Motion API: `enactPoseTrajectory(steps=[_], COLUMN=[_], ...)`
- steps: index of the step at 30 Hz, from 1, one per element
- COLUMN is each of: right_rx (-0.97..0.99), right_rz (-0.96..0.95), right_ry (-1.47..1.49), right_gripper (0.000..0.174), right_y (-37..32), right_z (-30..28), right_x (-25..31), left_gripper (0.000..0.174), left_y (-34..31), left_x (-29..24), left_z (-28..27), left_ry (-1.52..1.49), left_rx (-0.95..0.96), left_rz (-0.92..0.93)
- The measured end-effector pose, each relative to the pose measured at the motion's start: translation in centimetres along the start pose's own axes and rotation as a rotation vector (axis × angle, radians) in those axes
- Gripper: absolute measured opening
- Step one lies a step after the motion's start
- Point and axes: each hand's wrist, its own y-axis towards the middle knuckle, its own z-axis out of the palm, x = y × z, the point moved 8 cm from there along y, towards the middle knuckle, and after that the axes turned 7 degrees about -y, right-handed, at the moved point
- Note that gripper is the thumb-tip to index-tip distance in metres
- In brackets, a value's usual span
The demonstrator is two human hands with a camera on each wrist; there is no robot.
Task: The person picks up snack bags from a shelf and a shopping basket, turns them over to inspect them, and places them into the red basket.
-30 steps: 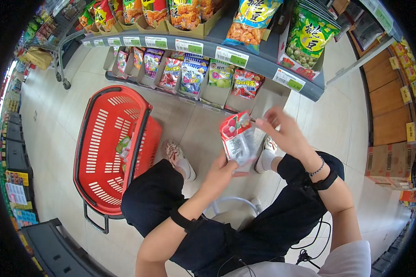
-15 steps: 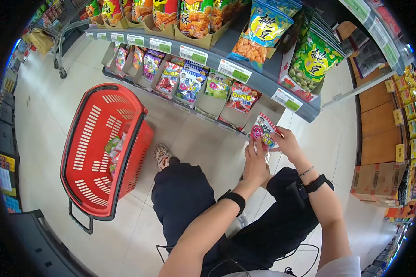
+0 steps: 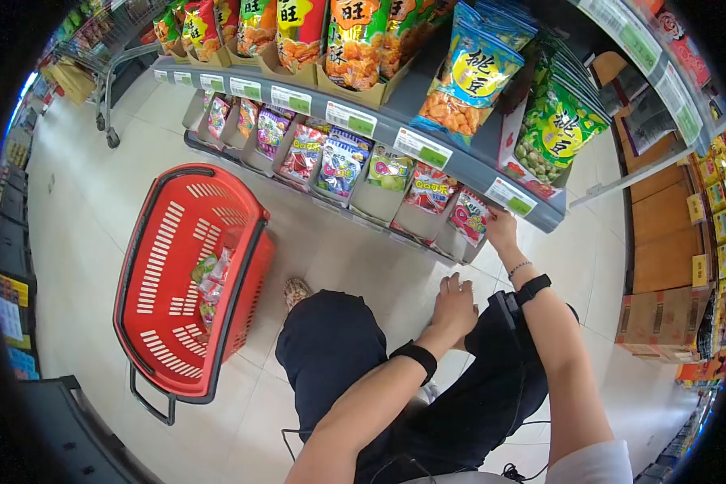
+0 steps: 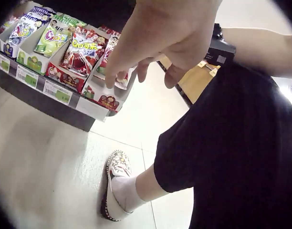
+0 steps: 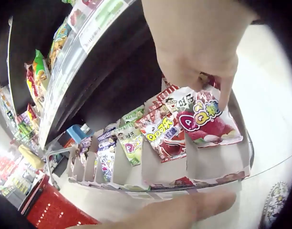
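My right hand (image 3: 502, 232) pinches the right edge of a pink-and-white gummy candy bag (image 3: 469, 218) in the rightmost compartment of the low shelf display. In the right wrist view the bag (image 5: 210, 121) leans back, front outward, with fingertips at its upper right. A red gummy bag (image 5: 165, 138) occupies the compartment to its left. Lower down, near the right knee, my left hand (image 3: 453, 308) hangs loosely curled with nothing in it. The left wrist view shows that hand (image 4: 165, 33) in front of the display's end, hiding part of the pink bag.
A red shopping basket (image 3: 149, 250) with several small packs stands on the floor at left. Above the display, a grey shelf edge (image 3: 298, 103) carries larger snack bags, including a green one (image 3: 558, 133). Cardboard boxes (image 3: 661, 319) are at right.
The candy bag has gone from in front of the knees, through both hands, into the display's rightmost compartment. My left hand has let go and drawn back; my right hand has reached forward with it.
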Motion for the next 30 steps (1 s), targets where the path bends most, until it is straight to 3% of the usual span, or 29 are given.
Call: enactPoseTrajectory(steps=[2,3,6,7,10,12,14,15,17,18,19,20,21,22,23,25,26,28,30], right_rx=[-0.162,-0.087,-0.154,-0.186,-0.279,-0.01,0.054,0.123,0.247,0.325,0.387,0.4,0.416,0.424,0.435,0.497,0.502,0.494,0.489], right_rz=[-0.178,0.025,0.04,0.128,0.154,-0.044,-0.411,-0.515,-0.575,-0.594,-0.665,-0.691,-0.886,-1.08,-1.091,-1.32,-1.329,-1.53,-1.562], right_ry=[-0.196,-0.103,-0.281,-0.37,-0.423,0.08,0.114,0.343,0.505,0.617,0.598,0.612,0.552,0.49,0.498,0.392,0.399,0.232,0.14], right_gripper=[0.028,0.035,0.042,0.048,0.047,0.037,0.03,0.028,0.026,0.024,0.02,0.02,0.02,0.02,0.02,0.022,0.022,0.026,0.034], right_y=[0.5,2.5,4.3,4.9,2.3,0.1,-4.2,-6.0,-8.6,-9.8,-11.0,-11.5,-13.0,-14.6,-15.2,-18.0,-18.4,-20.6,-21.4], right_z=[-1.2,1.1,0.9,1.3,0.6,3.6,3.0,2.5,2.4,2.2,2.3,3.0,3.5,4.2,5.3,8.5,10.0,13.3,14.6], right_x=[1.5,-3.0,-5.0,-6.0,-0.9,4.1,14.8,19.9,27.8,30.9,34.1,36.5,39.5,42.3,44.1,47.7,48.9,50.6,51.1], left_gripper=[0.055,0.055,0.055,0.055,0.054,0.052,0.048,0.045,0.039,0.034,0.033,0.032,0.031,0.032,0.035,0.042,0.046,0.052,0.055], left_y=[-0.1,-0.1,-0.9,-1.1,-1.8,-3.9,-7.0,-8.8,-13.2,-15.0,-17.0,-18.0,-18.8,-19.6,-20.5,-20.9,-20.8,-21.1,-20.6], left_x=[-0.4,-0.3,0.1,0.2,-1.1,-2.7,-3.8,-4.0,-2.2,0.1,2.6,5.9,10.4,15.8,20.8,29.8,34.1,36.6,37.9], left_z=[-0.7,-1.3,-3.8,-5.0,-9.8,-15.6,-23.1,-26.9,-34.2,-36.9,-39.1,-40.8,-41.9,-42.4,-42.0,-39.8,-38.2,-36.7,-35.5], left_ry=[-0.031,-0.032,-0.054,-0.061,-0.142,-0.288,-0.439,-0.5,-0.567,-0.448,-0.504,-0.579,-0.611,-0.502,-0.512,-0.448,-0.368,-0.196,-0.103], left_rx=[0.006,0.002,-0.035,-0.075,-0.204,-0.369,-0.514,-0.568,-0.659,-0.785,-0.74,-0.757,-0.811,-0.842,-0.839,-0.733,-0.663,-0.526,-0.453], left_rz=[0.033,0.034,0.077,0.097,0.184,0.303,0.458,0.511,0.464,0.44,0.22,0.218,0.132,-0.013,-0.202,-0.397,-0.476,-0.603,-0.657])
